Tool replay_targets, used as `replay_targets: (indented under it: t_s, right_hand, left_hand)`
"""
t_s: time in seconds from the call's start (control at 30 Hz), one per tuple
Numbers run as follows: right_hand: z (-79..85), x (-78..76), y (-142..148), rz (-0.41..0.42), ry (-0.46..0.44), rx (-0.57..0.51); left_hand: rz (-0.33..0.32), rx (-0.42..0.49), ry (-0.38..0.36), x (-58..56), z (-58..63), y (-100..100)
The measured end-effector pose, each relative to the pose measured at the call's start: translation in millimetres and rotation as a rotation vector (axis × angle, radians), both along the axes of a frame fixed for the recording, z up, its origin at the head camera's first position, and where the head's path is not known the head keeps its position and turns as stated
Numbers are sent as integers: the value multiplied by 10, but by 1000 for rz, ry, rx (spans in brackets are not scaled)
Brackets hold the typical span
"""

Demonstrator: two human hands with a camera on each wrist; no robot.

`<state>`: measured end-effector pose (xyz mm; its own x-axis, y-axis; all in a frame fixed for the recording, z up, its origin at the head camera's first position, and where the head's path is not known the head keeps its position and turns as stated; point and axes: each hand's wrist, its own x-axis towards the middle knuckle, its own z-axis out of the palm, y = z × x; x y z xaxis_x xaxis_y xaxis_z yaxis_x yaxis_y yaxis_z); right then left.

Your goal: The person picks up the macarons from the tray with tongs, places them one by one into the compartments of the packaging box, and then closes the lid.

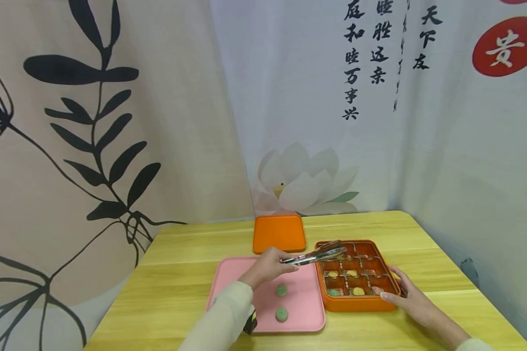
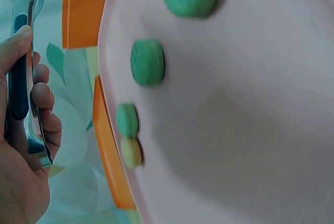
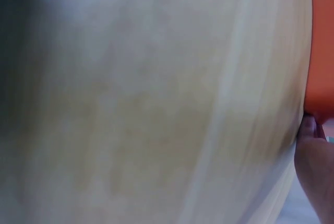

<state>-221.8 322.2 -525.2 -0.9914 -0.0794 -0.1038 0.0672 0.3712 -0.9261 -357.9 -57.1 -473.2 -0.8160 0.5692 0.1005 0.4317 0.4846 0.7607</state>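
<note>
My left hand (image 1: 268, 267) grips metal tongs (image 1: 318, 255) with dark handles, held over the far part of a pink tray (image 1: 306, 304). The tips reach over the left side of an orange divided box (image 1: 360, 305), and I see nothing between them. Green macarons (image 1: 282, 314) lie on the tray; the left wrist view adds a yellow macaron (image 2: 131, 152) beside a green one. Yellow, green and pink macarons (image 1: 358, 291) sit in some of the box's compartments. My right hand (image 1: 415, 301) holds the box's near right corner, thumb at the rim, fingers along the side.
An orange lid-like tray (image 1: 279, 234) lies behind the pink tray, close to the back edge of the wooden table (image 1: 171, 287). A printed curtain (image 1: 193, 122) hangs right behind the table.
</note>
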Motion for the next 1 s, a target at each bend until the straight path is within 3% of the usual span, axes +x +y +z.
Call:
replay_targets:
  t_s: [0.4, 0.7, 1.0]
  right_hand:
    - [-5, 4, 30, 4, 1, 35]
    - [-18, -7, 30, 6, 20, 41]
    - [-6, -9, 20, 0, 13, 55]
  left_hand:
    - [6, -51, 53, -5, 44, -467]
    - [-22, -72, 129, 54, -91, -942]
    - [-81, -24, 163, 179, -201, -1391]
